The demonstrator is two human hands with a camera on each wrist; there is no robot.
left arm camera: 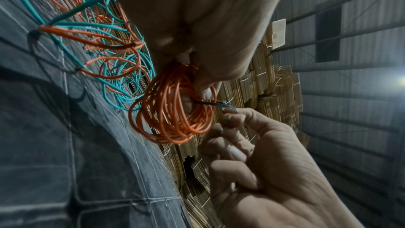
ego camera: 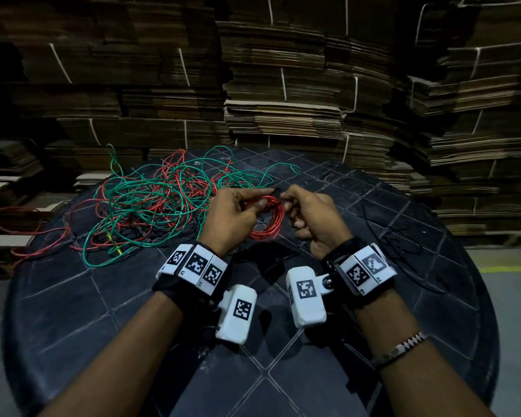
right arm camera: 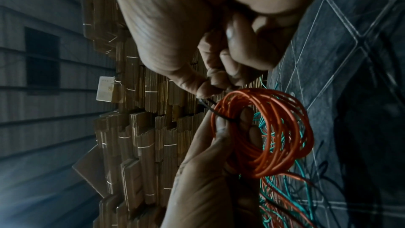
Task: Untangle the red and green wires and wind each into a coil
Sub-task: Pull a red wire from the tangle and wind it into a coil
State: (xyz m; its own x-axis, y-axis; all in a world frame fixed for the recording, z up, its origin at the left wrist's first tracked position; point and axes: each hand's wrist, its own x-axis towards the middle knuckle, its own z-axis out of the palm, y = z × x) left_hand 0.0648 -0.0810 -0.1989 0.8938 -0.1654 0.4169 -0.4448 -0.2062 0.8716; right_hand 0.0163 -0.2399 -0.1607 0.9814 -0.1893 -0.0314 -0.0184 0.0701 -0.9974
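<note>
A small coil of red wire (ego camera: pixel 268 221) is held above the black table, gripped by my left hand (ego camera: pixel 253 204) with thumb and fingers through its loops. My right hand (ego camera: pixel 287 199) pinches a thin black tie (ego camera: pixel 278 196) at the coil's top edge. The left wrist view shows the red coil (left arm camera: pixel 175 110) and the black tie (left arm camera: pixel 206 103) between my right hand's fingertips (left arm camera: pixel 232 115). In the right wrist view the tie (right arm camera: pixel 208 106) crosses the red coil (right arm camera: pixel 274 136). Loose green wire (ego camera: pixel 151 206) and red wire (ego camera: pixel 27 215) lie tangled to the left.
The round black table (ego camera: pixel 328 371) has a diamond-patterned top. Thin black ties (ego camera: pixel 403 239) lie at its right side. Tall stacks of flattened cardboard (ego camera: pixel 283 85) stand behind the table. A red loop hangs over the table's left edge.
</note>
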